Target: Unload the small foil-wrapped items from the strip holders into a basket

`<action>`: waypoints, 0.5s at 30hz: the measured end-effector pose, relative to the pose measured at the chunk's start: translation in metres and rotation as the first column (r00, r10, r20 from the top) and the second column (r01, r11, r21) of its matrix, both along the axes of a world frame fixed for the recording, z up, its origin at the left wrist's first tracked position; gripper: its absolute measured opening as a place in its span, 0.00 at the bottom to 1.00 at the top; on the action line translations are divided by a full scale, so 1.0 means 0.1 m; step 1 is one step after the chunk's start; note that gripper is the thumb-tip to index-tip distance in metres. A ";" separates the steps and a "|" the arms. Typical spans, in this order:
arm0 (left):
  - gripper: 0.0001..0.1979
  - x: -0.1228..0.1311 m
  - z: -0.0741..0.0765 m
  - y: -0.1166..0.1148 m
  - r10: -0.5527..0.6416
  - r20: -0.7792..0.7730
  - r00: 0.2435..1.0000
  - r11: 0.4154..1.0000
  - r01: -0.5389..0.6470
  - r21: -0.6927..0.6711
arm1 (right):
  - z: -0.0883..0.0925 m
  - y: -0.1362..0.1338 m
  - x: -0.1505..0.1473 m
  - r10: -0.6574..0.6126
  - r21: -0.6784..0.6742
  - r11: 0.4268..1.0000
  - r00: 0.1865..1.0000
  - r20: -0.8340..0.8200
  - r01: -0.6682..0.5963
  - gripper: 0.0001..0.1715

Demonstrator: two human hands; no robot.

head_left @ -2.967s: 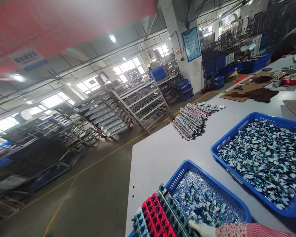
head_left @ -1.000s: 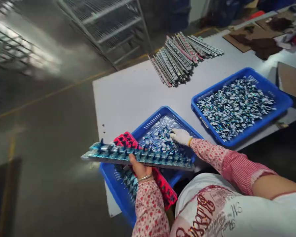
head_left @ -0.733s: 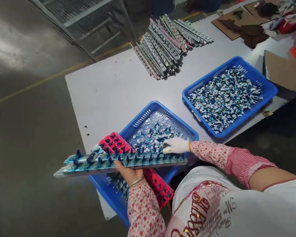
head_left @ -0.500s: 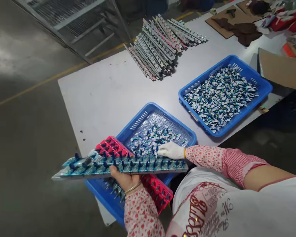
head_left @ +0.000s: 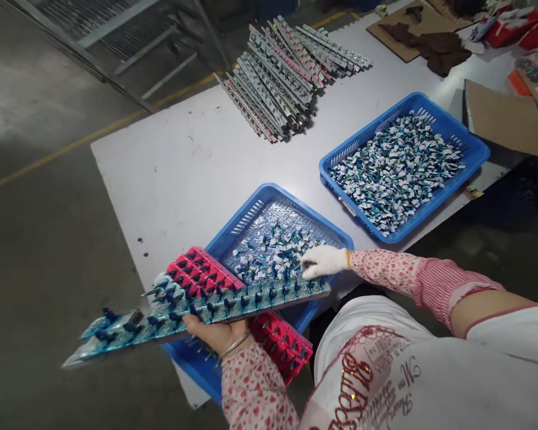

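My left hand (head_left: 217, 334), bare with a bangle at the wrist, grips a long bar (head_left: 246, 301) from below. Rows of small dark-blue pieces stand up along the bar, which is speckled blue-green. My right hand (head_left: 325, 261), in a white glove, is at the bar's right end with its fingers curled; whatever they pinch is too small to make out. Under the bar, a bright pink strip (head_left: 284, 346) studded with dark pieces lies across a blue basket (head_left: 233, 236). Small blue pieces with white tabs (head_left: 275, 251) lie loose inside that basket.
A second blue basket (head_left: 477, 146), heaped with similar pieces, stands to the right. Stacked grey bars (head_left: 273, 83) lie at the table's (head_left: 161, 161) far side. Cardboard (head_left: 506, 116) and a brown cloth (head_left: 434, 48) sit at the right. A metal rack (head_left: 116, 42) stands beyond the table.
The bar has tilted, its left end dropping and swinging toward the left. My right hand has moved right along the bar, toward its right end. My left hand keeps its grip.
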State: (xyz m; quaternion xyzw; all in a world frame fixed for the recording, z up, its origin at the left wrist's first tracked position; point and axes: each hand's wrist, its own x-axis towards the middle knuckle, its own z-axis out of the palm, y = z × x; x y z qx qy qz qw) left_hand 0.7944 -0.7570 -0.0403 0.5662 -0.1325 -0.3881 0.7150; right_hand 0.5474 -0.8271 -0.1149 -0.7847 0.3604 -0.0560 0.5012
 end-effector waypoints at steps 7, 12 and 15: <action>0.26 0.09 0.15 -0.02 0.013 0.027 1.000 0.997 -0.015 0.079 | 0.15 0.31 0.10 -0.236 0.061 0.971 0.964 0.118 0.231 0.20; 0.26 0.12 0.17 -0.01 0.042 0.013 0.999 0.994 -0.043 0.097 | 0.30 0.20 0.14 -0.263 0.010 0.964 0.949 0.172 0.266 0.22; 0.27 0.11 0.17 0.02 0.029 0.045 0.999 0.997 -0.032 0.077 | 0.23 0.21 0.19 -0.421 0.330 0.866 0.904 0.075 0.376 0.21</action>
